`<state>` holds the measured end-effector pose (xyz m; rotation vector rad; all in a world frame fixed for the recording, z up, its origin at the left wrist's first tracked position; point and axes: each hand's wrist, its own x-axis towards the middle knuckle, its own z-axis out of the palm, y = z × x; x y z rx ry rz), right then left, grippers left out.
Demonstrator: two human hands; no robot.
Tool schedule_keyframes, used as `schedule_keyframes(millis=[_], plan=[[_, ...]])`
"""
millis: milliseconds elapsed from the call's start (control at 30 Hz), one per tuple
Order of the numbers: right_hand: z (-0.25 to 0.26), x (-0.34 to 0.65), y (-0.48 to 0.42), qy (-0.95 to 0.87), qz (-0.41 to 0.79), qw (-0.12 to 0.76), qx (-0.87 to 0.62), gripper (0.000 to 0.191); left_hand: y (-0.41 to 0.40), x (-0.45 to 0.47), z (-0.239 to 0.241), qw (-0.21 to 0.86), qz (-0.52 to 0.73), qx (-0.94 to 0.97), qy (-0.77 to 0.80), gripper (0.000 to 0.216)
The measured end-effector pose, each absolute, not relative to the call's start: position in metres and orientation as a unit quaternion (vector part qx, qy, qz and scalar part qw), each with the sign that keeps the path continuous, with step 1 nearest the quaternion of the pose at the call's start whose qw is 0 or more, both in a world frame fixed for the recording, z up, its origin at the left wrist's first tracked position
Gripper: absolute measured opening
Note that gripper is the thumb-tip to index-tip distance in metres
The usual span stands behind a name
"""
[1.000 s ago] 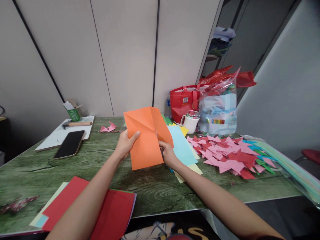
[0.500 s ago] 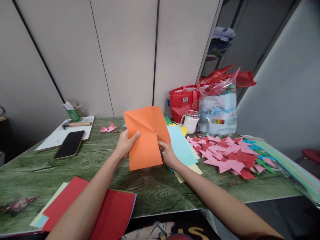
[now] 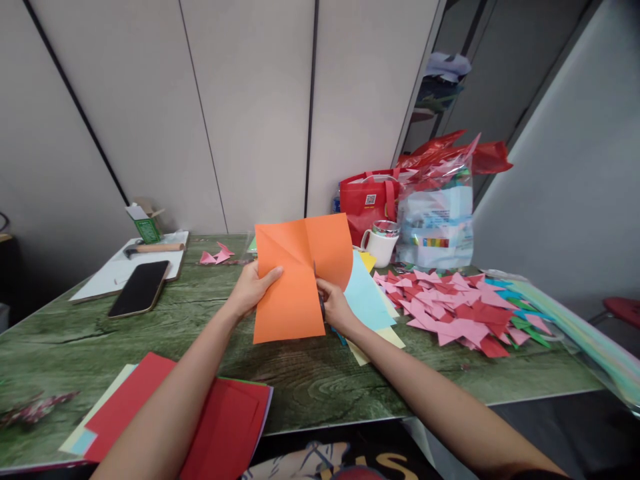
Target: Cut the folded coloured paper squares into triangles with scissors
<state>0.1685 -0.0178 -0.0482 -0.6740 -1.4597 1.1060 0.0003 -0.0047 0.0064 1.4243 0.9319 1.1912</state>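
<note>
An orange sheet of paper (image 3: 287,293), creased and slit from its lower edge to about the middle, is held up over the table. My left hand (image 3: 251,288) pinches its left side, thumb on the front face. Closed around the dark handles of a pair of scissors (image 3: 321,307), my right hand (image 3: 334,303) is at the slit; the handles are mostly hidden by the fingers, and only a bit of blade shows at the cut. The right part of the sheet bends away above my right hand.
Light blue and yellow sheets (image 3: 367,297) lie right of my right hand, beside a heap of pink and red paper stars (image 3: 460,310). Behind stand a white mug (image 3: 383,245) and red bag (image 3: 363,207). Red sheets (image 3: 230,420), a phone (image 3: 140,289) and a hammer (image 3: 157,248) are leftward.
The right flap of the orange paper has swung out to the right and curls more. The sheet has turned slightly; both hands stay nearly in place.
</note>
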Motion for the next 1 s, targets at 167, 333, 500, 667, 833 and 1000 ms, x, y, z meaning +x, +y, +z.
schedule_keyframes(millis=[167,333,500,667,833,1000], plan=[[-0.0502,0.1684,-0.0168,-0.620,0.472,0.557,-0.287,0.027,-0.0044,-0.0007,0.0065,0.493,0.494,0.599,0.391,0.028],[-0.0514,0.1689,-0.0156,-0.621,0.469,0.555,-0.295,0.029,-0.0042,-0.0007,0.0068,0.483,0.495,0.603,0.397,0.027],[-0.0501,0.1693,-0.0164,-0.629,0.466,0.549,-0.293,0.029,-0.0053,0.0002,0.0082,0.477,0.500,0.600,0.402,0.025],[-0.0508,0.1694,-0.0163,-0.625,0.472,0.553,-0.286,0.029,-0.0070,0.0005,0.0099,0.479,0.499,0.599,0.404,0.024],[-0.0529,0.1698,-0.0156,-0.621,0.479,0.548,-0.291,0.029,-0.0066,0.0006,0.0099,0.483,0.498,0.599,0.400,0.026],[-0.0539,0.1699,-0.0152,-0.617,0.483,0.550,-0.290,0.026,-0.0058,0.0001,0.0092,0.483,0.496,0.600,0.401,0.027]])
